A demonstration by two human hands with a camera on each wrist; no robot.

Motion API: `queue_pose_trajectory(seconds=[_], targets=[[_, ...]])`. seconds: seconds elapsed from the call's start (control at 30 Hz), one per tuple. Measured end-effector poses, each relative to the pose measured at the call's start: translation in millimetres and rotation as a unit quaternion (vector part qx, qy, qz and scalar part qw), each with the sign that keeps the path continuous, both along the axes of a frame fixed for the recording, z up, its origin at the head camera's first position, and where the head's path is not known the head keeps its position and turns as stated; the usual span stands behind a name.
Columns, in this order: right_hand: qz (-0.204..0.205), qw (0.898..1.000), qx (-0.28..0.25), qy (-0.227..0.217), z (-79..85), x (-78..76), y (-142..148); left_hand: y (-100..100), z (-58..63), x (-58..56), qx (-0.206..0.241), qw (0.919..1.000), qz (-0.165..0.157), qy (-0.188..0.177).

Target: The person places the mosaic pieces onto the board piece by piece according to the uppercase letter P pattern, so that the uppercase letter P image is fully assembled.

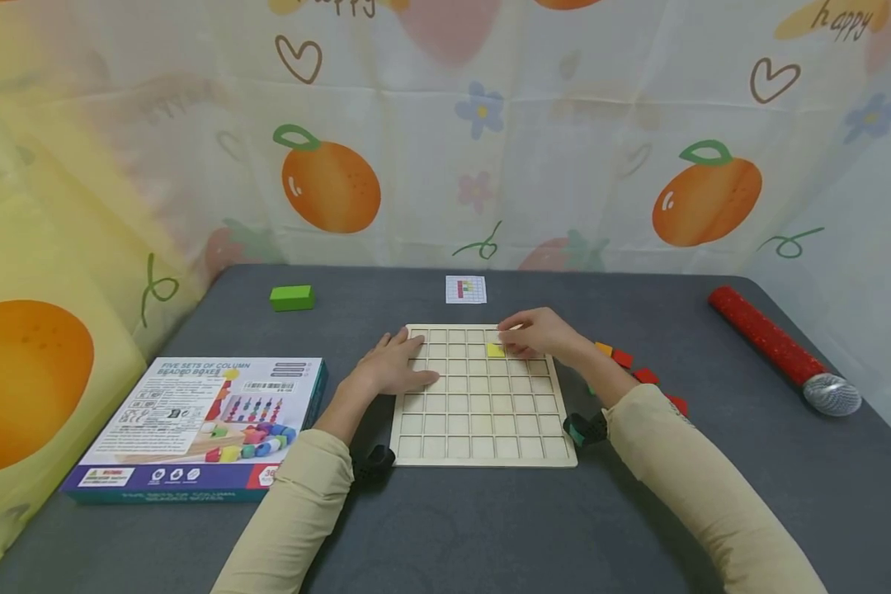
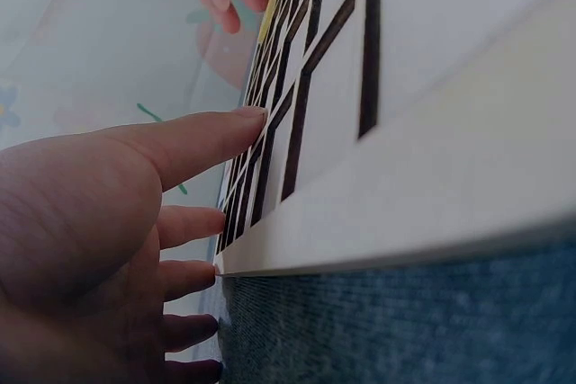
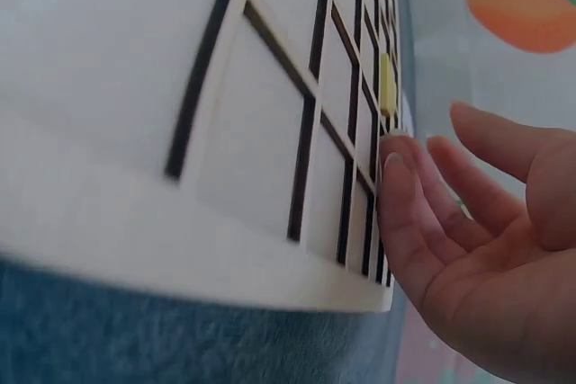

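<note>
A pale wooden grid board (image 1: pixel 483 404) lies on the dark grey table. A single yellow square tile (image 1: pixel 496 351) sits in one of its upper cells, right of the middle. My left hand (image 1: pixel 397 365) rests on the board's upper left edge, fingers spread and thumb (image 2: pixel 216 137) on the grid. Over the upper right part is my right hand (image 1: pixel 538 334), just beside the yellow tile (image 3: pixel 387 85). Its fingertips (image 3: pixel 396 168) touch or nearly touch the board, the thumb stands apart, and nothing shows between them.
Several red tiles (image 1: pixel 646 376) and an orange tile (image 1: pixel 604 349) lie partly behind the right forearm. A small pattern card (image 1: pixel 465 289) is beyond the board. Left are a green block (image 1: pixel 292 299) and a flat box (image 1: pixel 193 421); a red microphone (image 1: pixel 780 346) lies right.
</note>
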State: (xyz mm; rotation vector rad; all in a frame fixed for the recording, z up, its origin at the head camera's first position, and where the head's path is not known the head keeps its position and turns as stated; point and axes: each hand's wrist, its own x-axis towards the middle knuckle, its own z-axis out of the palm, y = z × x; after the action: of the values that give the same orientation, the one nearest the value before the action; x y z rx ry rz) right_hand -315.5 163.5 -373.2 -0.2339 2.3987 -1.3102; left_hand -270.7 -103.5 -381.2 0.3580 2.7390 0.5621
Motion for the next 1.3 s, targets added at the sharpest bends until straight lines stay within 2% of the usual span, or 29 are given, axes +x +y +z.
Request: queue_pose_trajectory(seconds=[0.13, 0.27, 0.47, 0.6, 0.83, 1.07, 1.3], targets=[[-0.021, 1.000, -0.018, 0.008, -0.2, 1.3, 12.7, 0.2, -0.3, -0.5, 0.001, 1.0000, 0.001, -0.001], [-0.072, 0.997, -0.024, 0.013, 1.8, 4.9, 24.9, 1.2, -0.5, -1.0, -0.002, 1.0000, 0.001, -0.001], [-0.125, 0.991, -0.037, -0.035, 8.6, 10.0, 34.6, 4.3, 0.2, -1.7, -0.011, 0.9999, -0.003, 0.002], [-0.130, 0.988, -0.053, -0.070, 12.4, 11.4, 35.6, 5.2, 1.4, -1.7, -0.016, 0.9998, -0.007, 0.000], [-0.126, 0.977, -0.133, -0.109, 11.7, 12.4, 40.8, 9.5, 2.3, 0.5, -0.012, 0.9999, -0.006, 0.003], [-0.120, 0.969, -0.174, -0.131, 12.2, 8.9, 41.6, 11.3, 2.6, -0.8, -0.004, 1.0000, -0.003, 0.005], [-0.117, 0.963, -0.199, -0.141, 12.0, 6.8, 43.7, 11.1, -0.2, -8.6, 0.010, 0.9999, -0.002, -0.002]])
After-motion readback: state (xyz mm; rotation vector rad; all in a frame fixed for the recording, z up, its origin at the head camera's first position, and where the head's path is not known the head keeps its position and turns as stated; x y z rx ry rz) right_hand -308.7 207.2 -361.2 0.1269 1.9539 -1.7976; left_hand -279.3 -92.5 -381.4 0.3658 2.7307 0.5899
